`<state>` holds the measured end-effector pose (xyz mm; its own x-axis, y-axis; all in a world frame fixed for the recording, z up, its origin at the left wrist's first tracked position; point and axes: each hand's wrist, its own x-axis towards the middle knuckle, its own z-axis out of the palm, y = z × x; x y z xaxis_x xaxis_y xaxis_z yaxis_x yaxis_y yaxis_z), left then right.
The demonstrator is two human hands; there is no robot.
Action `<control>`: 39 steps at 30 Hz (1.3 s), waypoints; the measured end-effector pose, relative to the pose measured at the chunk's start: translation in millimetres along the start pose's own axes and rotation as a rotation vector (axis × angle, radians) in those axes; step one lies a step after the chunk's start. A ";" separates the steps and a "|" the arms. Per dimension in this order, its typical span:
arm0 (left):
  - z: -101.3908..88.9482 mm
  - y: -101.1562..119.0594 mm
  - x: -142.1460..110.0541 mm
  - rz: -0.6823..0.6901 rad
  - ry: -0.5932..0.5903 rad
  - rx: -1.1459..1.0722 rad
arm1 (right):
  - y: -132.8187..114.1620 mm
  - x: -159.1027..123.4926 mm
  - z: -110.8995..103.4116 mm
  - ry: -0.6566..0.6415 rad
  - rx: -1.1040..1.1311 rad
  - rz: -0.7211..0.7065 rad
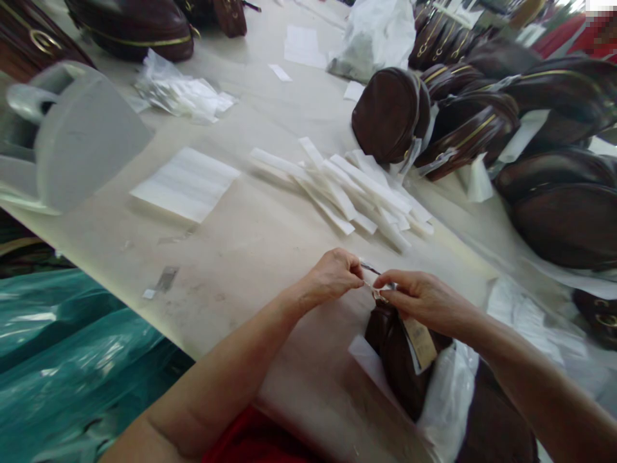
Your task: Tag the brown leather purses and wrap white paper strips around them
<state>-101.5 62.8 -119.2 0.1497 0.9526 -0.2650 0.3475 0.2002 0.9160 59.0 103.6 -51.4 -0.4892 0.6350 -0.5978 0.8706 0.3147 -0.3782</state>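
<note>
Left hand: fingertips pinched narrow on a thin cord near the metal hardware of a dark brown bag. Right hand: thumb and fingers close together at the same hardware — fingers slightly parted, exact hold too small to tell. Bag location: at the table's near edge, beneath the right hand, tan tag hanging over its side, white wrapping beside it. Table: loose pile of white strips beyond the hands; square white sheet to the left of the strips. More brown bags grouped at far right — teal plastic off the table's left edge.
</note>
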 end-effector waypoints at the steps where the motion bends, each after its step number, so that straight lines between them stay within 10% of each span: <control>1: -0.7 0.6 -1.0 -0.007 0.001 -0.028 | -0.3 0.9 0.7 -0.002 -0.015 -0.007; 39: 18.7 8.8 -2.0 -0.281 -0.017 -0.841 | -3.7 8.3 12.4 0.135 -0.236 0.041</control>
<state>-81.4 58.4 -116.3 0.1769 0.8407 -0.5118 -0.4210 0.5347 0.7327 51.1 98.9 -63.8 -0.4553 0.7341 -0.5037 0.8855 0.4321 -0.1706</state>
